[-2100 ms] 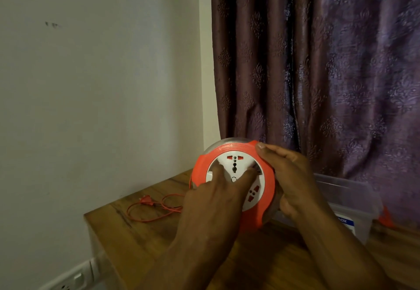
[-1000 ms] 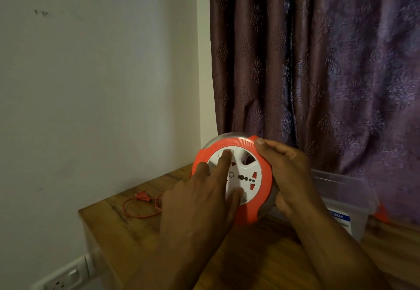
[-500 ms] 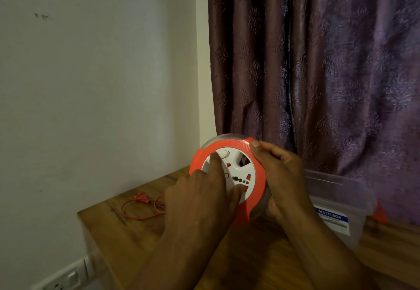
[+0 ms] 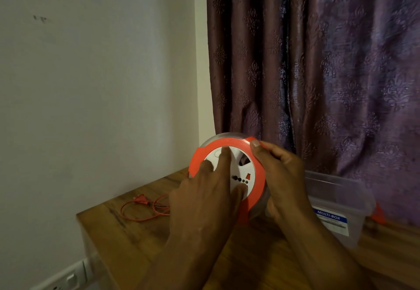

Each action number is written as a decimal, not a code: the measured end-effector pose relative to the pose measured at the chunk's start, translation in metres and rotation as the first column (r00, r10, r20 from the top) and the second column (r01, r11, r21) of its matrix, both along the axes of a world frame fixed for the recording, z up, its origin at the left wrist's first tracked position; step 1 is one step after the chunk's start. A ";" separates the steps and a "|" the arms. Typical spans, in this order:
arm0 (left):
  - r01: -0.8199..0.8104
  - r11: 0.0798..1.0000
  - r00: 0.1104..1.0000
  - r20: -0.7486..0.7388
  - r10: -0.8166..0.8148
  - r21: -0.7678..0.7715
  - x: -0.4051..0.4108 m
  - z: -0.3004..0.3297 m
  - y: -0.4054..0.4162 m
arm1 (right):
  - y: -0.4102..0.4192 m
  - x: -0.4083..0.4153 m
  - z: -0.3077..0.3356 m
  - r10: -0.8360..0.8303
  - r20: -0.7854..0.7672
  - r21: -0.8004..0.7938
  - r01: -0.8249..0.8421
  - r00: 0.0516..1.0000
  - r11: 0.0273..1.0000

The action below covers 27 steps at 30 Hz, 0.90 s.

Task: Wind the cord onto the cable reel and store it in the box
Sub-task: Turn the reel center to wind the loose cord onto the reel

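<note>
Cord (image 4: 145, 210) lay partly loose on the surface (image 4: 127, 233), so winding wasn't finished. Your right hand (image 4: 279, 176) gripped the cable reel (image 4: 258, 174) by its rim; your left hand (image 4: 204, 201) pressed straight fingers on its face. You hadn't yet used the box (image 4: 341, 203).

The cable reel (image 4: 254, 176) is showing a bright orange-red ring around a white face dotted with dark socket holes and small red shutters. The cord (image 4: 145, 210) lying loose is glowing the same orange-red against the table (image 4: 127, 239), a warm brown wood grain. The curtain (image 4: 318, 62) is hanging dusky purple-brown with an embossed floral motif. The box (image 4: 341, 199) is looking clear, wearing a blue-and-white label.
</note>
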<state>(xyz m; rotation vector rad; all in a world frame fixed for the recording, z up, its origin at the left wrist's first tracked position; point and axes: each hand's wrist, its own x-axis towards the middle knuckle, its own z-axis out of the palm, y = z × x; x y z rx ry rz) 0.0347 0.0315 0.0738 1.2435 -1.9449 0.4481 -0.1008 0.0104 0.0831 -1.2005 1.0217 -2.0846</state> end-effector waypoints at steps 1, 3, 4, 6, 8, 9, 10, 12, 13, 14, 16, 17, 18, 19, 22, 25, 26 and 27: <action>0.017 1.000 1.000 -0.002 -0.017 0.000 -0.001 0.001 0.001 | 0.000 0.000 0.000 0.000 -0.002 -0.003 0.000 1.000 1.000; 0.024 0.999 1.000 0.005 -0.024 0.022 -0.003 0.003 0.003 | 0.001 0.000 0.000 0.004 -0.007 -0.005 -0.004 1.000 1.000; 0.018 0.999 1.000 0.010 -0.018 0.033 -0.003 0.004 0.004 | 0.002 0.001 0.001 0.010 -0.004 -0.005 -0.010 1.000 1.000; 0.013 0.999 1.000 0.019 -0.014 0.047 -0.003 0.004 0.003 | 0.003 0.001 0.001 0.025 0.007 -0.001 -0.025 1.000 1.000; 0.011 0.997 0.999 0.047 -0.014 0.078 -0.004 0.002 0.000 | 0.003 0.000 0.002 0.034 0.020 0.002 -0.034 0.999 0.999; 0.010 0.995 0.997 0.069 -0.017 0.095 -0.006 0.002 -0.001 | 0.003 0.000 0.002 0.035 0.025 0.004 -0.035 0.999 0.999; 0.011 0.994 0.996 0.091 -0.021 0.107 -0.006 0.002 -0.002 | 0.003 0.000 0.002 0.034 0.026 0.007 -0.034 0.999 0.999; 0.016 0.995 0.992 0.123 -0.029 0.103 -0.007 0.002 -0.002 | 0.004 0.000 0.004 0.039 0.025 0.012 -0.039 0.999 0.999; 0.021 0.995 0.991 0.131 -0.033 0.096 -0.006 0.002 -0.003 | 0.004 0.000 0.004 0.044 0.030 0.014 -0.045 0.999 0.999; 0.027 0.996 0.990 0.133 -0.039 0.090 -0.005 0.001 -0.004 | 0.004 -0.001 0.005 0.052 0.038 0.016 -0.052 0.998 0.999; 0.036 0.996 0.992 0.119 -0.046 0.079 -0.004 -0.002 -0.005 | 0.006 -0.003 0.007 0.064 0.045 0.020 -0.065 0.997 0.998; 0.042 0.997 0.993 0.104 -0.049 0.071 -0.003 -0.003 -0.004 | 0.006 -0.004 0.008 0.068 0.042 0.020 -0.069 0.997 0.997; 0.046 0.997 0.994 0.091 -0.052 0.065 -0.004 -0.004 -0.004 | 0.007 -0.005 0.009 0.070 0.037 0.018 -0.071 0.997 0.997; 0.046 0.997 0.995 0.088 -0.051 0.062 -0.004 -0.005 -0.005 | 0.007 -0.006 0.009 0.071 0.034 0.016 -0.071 0.997 0.997; 0.032 0.998 0.992 0.117 -0.039 0.059 -0.006 -0.007 -0.008 | 0.007 -0.006 0.010 0.071 0.032 0.010 -0.071 0.997 0.997; 0.028 0.998 0.988 0.148 -0.037 0.061 -0.005 -0.005 -0.009 | 0.007 -0.007 0.010 0.084 0.028 0.002 -0.084 0.996 0.996; 0.033 0.998 0.985 0.166 -0.043 0.062 -0.004 -0.004 -0.008 | 0.007 -0.008 0.010 0.091 0.029 0.004 -0.091 0.995 0.996; 0.042 0.997 0.980 0.190 -0.053 0.061 -0.002 -0.003 -0.007 | 0.007 -0.008 0.010 0.102 0.031 0.009 -0.102 0.994 0.995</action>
